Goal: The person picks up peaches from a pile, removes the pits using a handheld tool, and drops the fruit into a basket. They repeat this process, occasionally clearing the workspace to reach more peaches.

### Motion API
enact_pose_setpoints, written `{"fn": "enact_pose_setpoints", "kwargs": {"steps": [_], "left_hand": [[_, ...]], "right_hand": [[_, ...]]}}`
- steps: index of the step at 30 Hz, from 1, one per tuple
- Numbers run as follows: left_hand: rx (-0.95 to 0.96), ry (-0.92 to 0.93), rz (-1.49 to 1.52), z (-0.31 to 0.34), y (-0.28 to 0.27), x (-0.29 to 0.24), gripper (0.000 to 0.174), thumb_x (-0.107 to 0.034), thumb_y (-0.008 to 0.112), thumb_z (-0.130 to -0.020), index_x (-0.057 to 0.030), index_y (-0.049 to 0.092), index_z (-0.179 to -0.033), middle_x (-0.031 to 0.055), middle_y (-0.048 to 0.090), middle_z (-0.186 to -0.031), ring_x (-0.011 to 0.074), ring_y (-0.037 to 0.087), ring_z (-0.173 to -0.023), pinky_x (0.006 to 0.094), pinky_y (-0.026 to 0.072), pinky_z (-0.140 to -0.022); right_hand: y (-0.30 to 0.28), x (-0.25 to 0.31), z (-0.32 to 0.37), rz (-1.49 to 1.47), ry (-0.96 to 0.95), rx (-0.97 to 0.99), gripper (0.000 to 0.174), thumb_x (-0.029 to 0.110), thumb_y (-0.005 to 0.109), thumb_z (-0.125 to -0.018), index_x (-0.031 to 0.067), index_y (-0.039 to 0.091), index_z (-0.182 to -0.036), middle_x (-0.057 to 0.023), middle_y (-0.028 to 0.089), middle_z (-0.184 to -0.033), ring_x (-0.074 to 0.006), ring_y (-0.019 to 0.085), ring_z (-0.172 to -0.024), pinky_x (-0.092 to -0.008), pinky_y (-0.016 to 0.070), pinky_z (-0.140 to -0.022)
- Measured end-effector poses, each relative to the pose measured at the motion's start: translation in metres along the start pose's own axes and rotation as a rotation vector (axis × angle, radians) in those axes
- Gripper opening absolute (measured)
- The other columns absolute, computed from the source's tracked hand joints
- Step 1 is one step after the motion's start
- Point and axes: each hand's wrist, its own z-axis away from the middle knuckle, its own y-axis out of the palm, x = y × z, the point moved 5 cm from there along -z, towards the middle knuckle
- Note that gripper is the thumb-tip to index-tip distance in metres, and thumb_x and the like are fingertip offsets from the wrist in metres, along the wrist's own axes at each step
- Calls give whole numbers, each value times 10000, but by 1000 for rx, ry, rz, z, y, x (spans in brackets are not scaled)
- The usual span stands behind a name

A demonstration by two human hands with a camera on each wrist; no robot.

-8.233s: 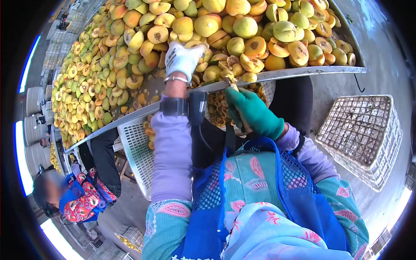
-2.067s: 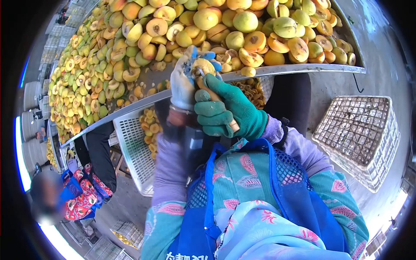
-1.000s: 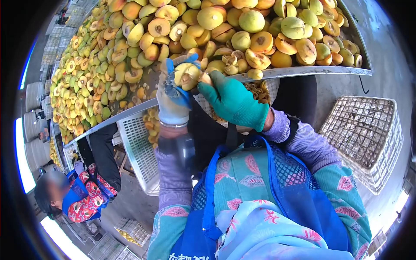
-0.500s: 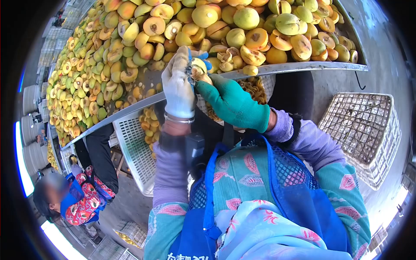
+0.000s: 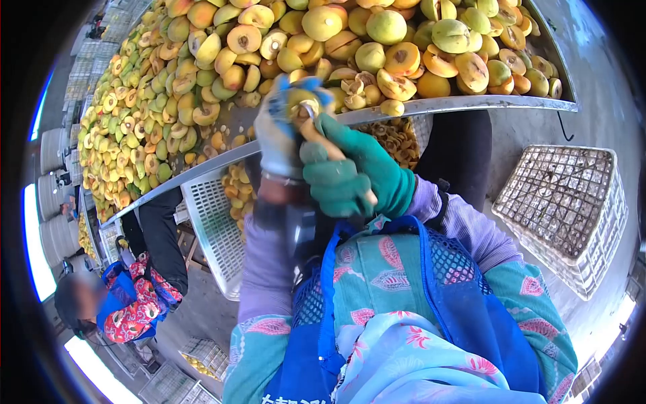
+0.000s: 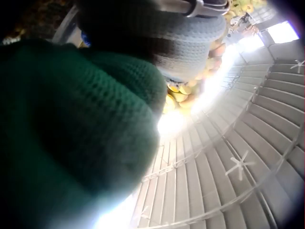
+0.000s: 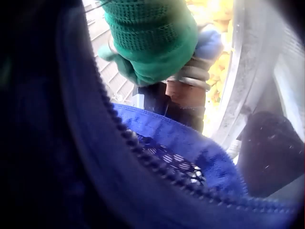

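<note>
My left hand, in a white glove with blue fingertips, holds a yellow peach piece in front of the table's metal rim. My right hand, in a green knit glove, curls round a wooden-handled tool with a curved metal end. That metal end sits at the cut face of the peach. Both hands are together and the left is motion-blurred. In the left wrist view the green glove covers much of the frame. The right wrist view shows the green glove before the left hand; the peach is hidden there.
A metal-rimmed table bears a heap of halved peaches. Beneath its edge stand a white crate with peach pieces and a container of scraps. An overturned crate stands right. Another person sits at left.
Earlier my left hand reached into the heap, apart from the right. The hands have since come together at the peach. Since half a second ago, my right hand has rolled, exposing its fingers and the handle.
</note>
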Motion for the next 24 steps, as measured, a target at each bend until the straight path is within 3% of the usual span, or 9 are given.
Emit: {"fn": "enact_pose_setpoints", "kwargs": {"steps": [2, 4, 5, 8, 12, 14, 16, 20, 24], "left_hand": [[-233, 122, 210, 37, -24, -20, 464, -364, 442, -1007, 56, 636, -1034, 171, 684, -929, 249, 658, -763, 327, 556, -705], [-511, 232, -843, 74, -46, -78, 532, -433, 506, -959, 70, 638, -1073, 163, 683, -953, 245, 657, -833, 316, 550, -717], [-567, 213, -1466, 78, -60, -103, 564, -471, 545, -921, 58, 641, -1093, 172, 686, -962, 261, 655, -853, 337, 542, -737], [-675, 255, -1714, 55, -59, -113, 664, -592, 595, -823, 5, 659, -1106, 250, 674, -992, 353, 639, -922, 440, 478, -860], [-512, 39, -1842, -59, 19, -54, 814, -668, 592, -769, 53, 570, -1147, 307, 649, -1054, 419, 625, -1036, 435, 478, -906], [-421, 94, -1978, -104, 11, -30, 642, -550, 605, -807, 20, 601, -1101, 285, 663, -1051, 419, 642, -997, 448, 491, -899], [-261, 227, -1835, -112, -16, -48, 488, -445, 640, -804, -9, 672, -1020, 278, 675, -1001, 401, 663, -934, 426, 513, -846], [-188, 111, -741, -37, -6, -68, 335, -174, 629, -845, -28, 673, -1143, 49, 676, -928, 136, 661, -804, 264, 542, -624], [53, 74, -366, -13, -7, -41, 421, -198, 520, -947, 65, 555, -1274, 132, 657, -1097, 192, 655, -966, 297, 530, -863]], "right_hand": [[4, -13, 10, 9, 114, 8, 436, 541, 387, -1002, 146, 522, -875, 57, 435, -567, -74, 381, -388, -256, 323, -393], [4, -7, 27, 154, 209, -35, 404, 542, 440, -985, 163, 533, -877, 72, 405, -552, -70, 371, -401, -246, 324, -408], [-21, 2, 36, 236, 159, -358, 396, 529, 478, -973, 150, 528, -872, 60, 428, -548, -70, 386, -399, -232, 314, -378], [-47, 7, 54, 462, 165, -829, 404, 501, 480, -966, 114, 521, -860, 28, 460, -576, -92, 450, -413, -241, 371, -348], [-14, 23, 47, 986, -87, -822, 441, 497, 486, -962, 66, 545, -885, -8, 506, -626, -109, 489, -434, -251, 406, -367], [-3, 38, 49, 1186, -186, -876, 453, 489, 497, -965, 45, 559, -897, -24, 530, -650, -110, 508, -456, -244, 417, -389], [-6, 50, 54, 1190, -348, -878, 444, 462, 515, -967, 24, 566, -915, -46, 553, -664, -128, 532, -489, -272, 443, -434], [4, 69, 34, 1581, -585, -838, 409, 403, 543, -964, -6, 565, -957, -119, 596, -700, -232, 586, -566, -385, 483, -542], [11, 67, 10, 1990, -694, -841, 396, 381, 543, -966, -13, 582, -966, -217, 638, -745, -398, 652, -685, -478, 498, -608]]}}
